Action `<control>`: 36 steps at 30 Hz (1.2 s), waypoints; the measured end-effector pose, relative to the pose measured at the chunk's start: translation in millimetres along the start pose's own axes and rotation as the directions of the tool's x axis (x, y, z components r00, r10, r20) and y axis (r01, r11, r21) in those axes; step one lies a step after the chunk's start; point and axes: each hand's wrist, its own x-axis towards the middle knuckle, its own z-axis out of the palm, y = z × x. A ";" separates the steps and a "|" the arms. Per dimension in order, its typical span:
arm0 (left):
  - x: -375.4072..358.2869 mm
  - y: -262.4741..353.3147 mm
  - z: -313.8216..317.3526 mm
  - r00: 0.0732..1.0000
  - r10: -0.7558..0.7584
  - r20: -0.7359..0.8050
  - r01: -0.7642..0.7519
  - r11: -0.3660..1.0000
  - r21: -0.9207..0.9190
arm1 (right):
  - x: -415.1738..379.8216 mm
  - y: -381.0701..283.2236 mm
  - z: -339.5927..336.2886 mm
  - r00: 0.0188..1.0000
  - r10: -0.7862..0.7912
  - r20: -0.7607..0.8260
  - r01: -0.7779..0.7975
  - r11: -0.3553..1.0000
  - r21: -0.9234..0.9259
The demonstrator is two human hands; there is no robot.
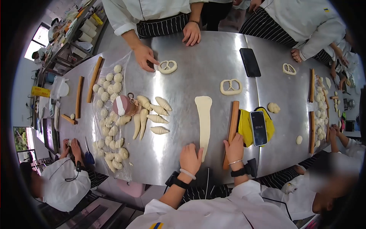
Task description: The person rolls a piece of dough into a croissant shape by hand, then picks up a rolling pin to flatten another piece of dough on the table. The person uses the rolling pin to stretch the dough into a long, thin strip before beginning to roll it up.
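A long flat strip of dough (204,118), wide at the far end and tapering toward me, lies on the steel table. My left hand (190,160) rests beside its narrow end, thumb stretched out against the dough and apart from the fingers. My right hand (233,149) is around the near part of a wooden rolling pin (232,122), which lies to the right of the strip. Right of the pin, a phone showing a timer (259,128) leans on a yellow pouch (246,128). Several rolled dough pieces (157,119) lie left of the strip.
Dough balls (110,89) lie under plastic film on the left, near more rolling pins (94,79). Dough pretzels (230,87) and a black phone (250,62) are farther back. Across the table, another person's hand (145,57) touches a pretzel (167,67). Co-workers stand around the table.
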 end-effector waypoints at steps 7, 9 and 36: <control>-35.5 -12.4 27.4 0.998 0.064 0.012 -0.065 0.989 0.129 | 0.9 -16.5 -21.1 0.988 -0.100 0.115 0.077 0.978 0.194; -33.8 -12.8 29.0 1.000 -0.016 0.016 0.016 1.000 0.026 | 2.9 -26.6 -20.5 0.950 -0.283 0.130 0.237 0.929 0.285; -78.9 -26.1 39.5 0.702 -0.282 0.653 0.709 0.355 -0.609 | 27.2 -76.6 66.9 0.957 -0.289 -0.037 0.279 0.946 -0.166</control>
